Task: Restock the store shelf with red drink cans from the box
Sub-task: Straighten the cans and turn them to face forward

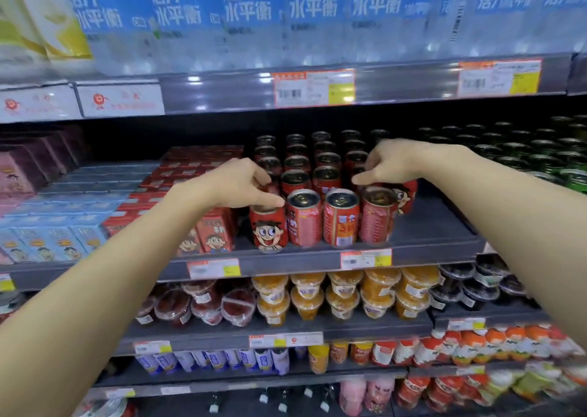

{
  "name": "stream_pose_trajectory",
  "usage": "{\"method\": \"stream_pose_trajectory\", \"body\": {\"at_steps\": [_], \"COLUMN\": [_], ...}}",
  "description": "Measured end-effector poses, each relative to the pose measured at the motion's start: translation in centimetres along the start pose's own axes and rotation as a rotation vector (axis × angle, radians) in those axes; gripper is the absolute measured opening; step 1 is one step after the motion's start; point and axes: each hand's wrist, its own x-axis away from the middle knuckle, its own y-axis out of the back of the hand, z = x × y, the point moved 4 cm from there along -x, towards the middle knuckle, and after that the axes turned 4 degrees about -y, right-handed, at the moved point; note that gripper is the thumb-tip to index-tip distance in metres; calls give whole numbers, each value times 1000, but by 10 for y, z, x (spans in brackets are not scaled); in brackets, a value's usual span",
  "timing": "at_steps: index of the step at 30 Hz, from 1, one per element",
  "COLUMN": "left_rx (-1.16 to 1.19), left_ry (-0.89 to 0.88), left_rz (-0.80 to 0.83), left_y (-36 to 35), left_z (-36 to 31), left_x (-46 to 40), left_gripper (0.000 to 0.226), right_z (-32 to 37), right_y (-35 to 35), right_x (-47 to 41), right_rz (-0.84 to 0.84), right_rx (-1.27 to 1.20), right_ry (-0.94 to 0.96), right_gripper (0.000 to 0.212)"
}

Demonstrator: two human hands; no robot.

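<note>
Several red drink cans stand in rows on the middle shelf (428,245). My left hand (238,183) grips the top of the front-left red can (268,230), which shows a cartoon face. My right hand (386,164) reaches over the right side of the rows, its fingers curled around the top of a red can (405,196) behind the front-right can (376,216). Two more front cans (320,218) stand between my hands. The box is out of view.
Red drink cartons (214,229) sit left of the cans and green cans (540,156) to the right, with bare shelf between. Blue bottled water packs (317,6) fill the shelf above. Fruit cups (343,292) line the shelf below.
</note>
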Motion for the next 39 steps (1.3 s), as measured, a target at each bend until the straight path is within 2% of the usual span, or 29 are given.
{"method": "stream_pose_trajectory", "body": {"at_steps": [3, 9, 14, 16, 18, 20, 26, 32, 36, 39], "left_rx": [-5, -27, -6, 3, 21, 50, 35, 79, 83, 20], "left_ry": [10, 123, 200, 212, 222, 242, 266, 265, 241, 220], "left_rz": [-89, -84, -119, -133, -134, -138, -71, -44, -25, 56], "left_y": [13, 0, -13, -13, -14, -12, -12, -13, -11, -6], "left_z": [8, 23, 29, 27, 29, 29, 28, 28, 26, 24], "left_x": [-11, -44, -56, -57, -60, -60, -60, -49, -48, -51], "left_gripper": [54, 37, 48, 44, 39, 51, 46, 56, 64, 64], "right_z": [25, 85, 101, 101, 103, 104, 96, 90, 92, 89], "right_y": [9, -10, -26, -27, -28, -29, -31, -28, -25, -21], "right_x": [-11, -44, -70, -75, -78, -82, -87, -84, -81, -76], "right_rz": [-80, -49, 3, -7, -7, -21, 68, 132, 146, 138], "right_rx": [32, 11, 33, 17, -9, -17, -120, -143, -98, -138], "right_ry": [83, 241, 287, 306, 316, 315, 313, 337, 331, 310], "right_gripper": [54, 50, 41, 39, 50, 59, 74, 83, 80, 71]}}
